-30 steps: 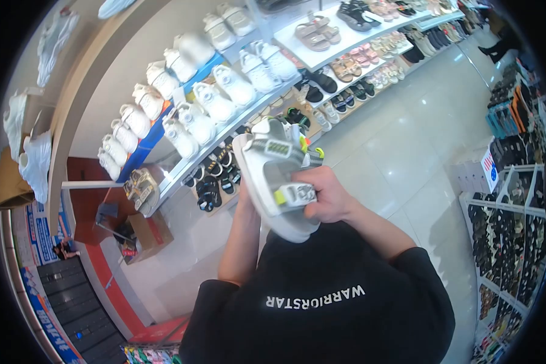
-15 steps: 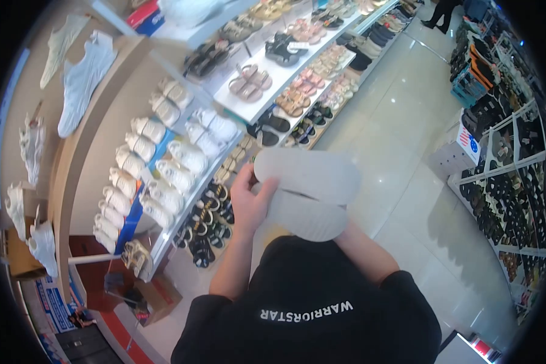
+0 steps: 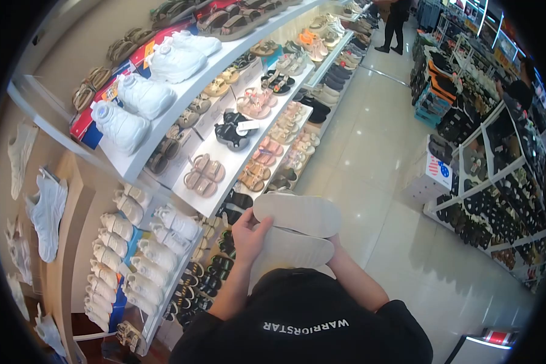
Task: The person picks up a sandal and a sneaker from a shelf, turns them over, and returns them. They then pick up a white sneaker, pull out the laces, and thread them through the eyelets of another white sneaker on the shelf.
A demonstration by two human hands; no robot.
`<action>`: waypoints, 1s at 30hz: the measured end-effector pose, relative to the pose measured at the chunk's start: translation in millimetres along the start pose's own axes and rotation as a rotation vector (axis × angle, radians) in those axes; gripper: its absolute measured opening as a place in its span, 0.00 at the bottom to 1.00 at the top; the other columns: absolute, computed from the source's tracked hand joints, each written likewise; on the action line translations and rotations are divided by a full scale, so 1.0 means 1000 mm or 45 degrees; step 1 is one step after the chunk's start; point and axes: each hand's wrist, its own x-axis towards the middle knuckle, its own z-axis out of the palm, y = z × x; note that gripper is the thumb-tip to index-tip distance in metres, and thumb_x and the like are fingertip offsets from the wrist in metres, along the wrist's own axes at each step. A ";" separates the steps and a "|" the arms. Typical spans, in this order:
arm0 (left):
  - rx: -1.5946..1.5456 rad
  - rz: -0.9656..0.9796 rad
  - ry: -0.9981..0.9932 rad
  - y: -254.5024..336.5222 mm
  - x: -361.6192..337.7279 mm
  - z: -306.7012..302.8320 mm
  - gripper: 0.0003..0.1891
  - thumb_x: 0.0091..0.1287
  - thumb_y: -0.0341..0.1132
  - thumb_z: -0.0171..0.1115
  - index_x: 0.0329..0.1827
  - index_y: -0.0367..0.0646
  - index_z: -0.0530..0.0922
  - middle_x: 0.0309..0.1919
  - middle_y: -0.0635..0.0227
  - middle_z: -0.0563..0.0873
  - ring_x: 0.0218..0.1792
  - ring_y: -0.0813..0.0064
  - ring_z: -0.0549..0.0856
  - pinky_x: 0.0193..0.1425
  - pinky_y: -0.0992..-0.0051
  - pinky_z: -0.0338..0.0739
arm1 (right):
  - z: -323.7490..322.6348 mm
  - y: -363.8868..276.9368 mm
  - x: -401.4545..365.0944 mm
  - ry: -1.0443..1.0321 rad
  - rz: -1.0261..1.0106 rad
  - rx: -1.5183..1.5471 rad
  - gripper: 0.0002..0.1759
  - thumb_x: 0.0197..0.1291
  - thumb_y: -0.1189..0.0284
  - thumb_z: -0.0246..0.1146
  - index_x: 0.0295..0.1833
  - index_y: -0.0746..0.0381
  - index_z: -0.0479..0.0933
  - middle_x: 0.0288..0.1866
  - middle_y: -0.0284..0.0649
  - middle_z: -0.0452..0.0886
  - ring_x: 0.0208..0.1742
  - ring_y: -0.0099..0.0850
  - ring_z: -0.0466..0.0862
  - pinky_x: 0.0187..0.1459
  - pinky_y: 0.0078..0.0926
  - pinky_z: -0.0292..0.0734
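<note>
A pair of pale grey flat-soled shoes (image 3: pixel 297 215) is held up in front of my chest, soles facing me, one above the other. Their uppers are almost wholly hidden behind the soles. My left hand (image 3: pixel 247 233) grips the left ends, its thumb on the upper sole's edge and its fingers curled behind. At the right ends, my right hand (image 3: pixel 338 250) supports the pair from behind; most of its fingers are out of sight.
Display shelves (image 3: pixel 215 197) with sandals and white sneakers (image 3: pixel 179 56) rise on my left. Across the tiled aisle (image 3: pixel 370 151) stand a shoe rack (image 3: pixel 497 176) and a white box (image 3: pixel 428 176). Another person's legs (image 3: pixel 394 33) show far down the aisle.
My view has tilted up, revealing more upper shelving and more of the far aisle. The shoes sit lower in view, with their soles turned slightly. Both hands stay on the pair.
</note>
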 end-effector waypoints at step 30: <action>2.117 0.046 0.714 0.291 0.381 -0.024 0.35 0.67 0.56 0.67 0.69 0.38 0.74 0.56 0.45 0.83 0.61 0.54 0.83 0.63 0.59 0.77 | 0.069 -0.286 0.252 -0.334 0.306 -0.251 0.31 0.69 0.50 0.58 0.64 0.66 0.74 0.55 0.45 0.83 0.52 0.40 0.85 0.52 0.36 0.82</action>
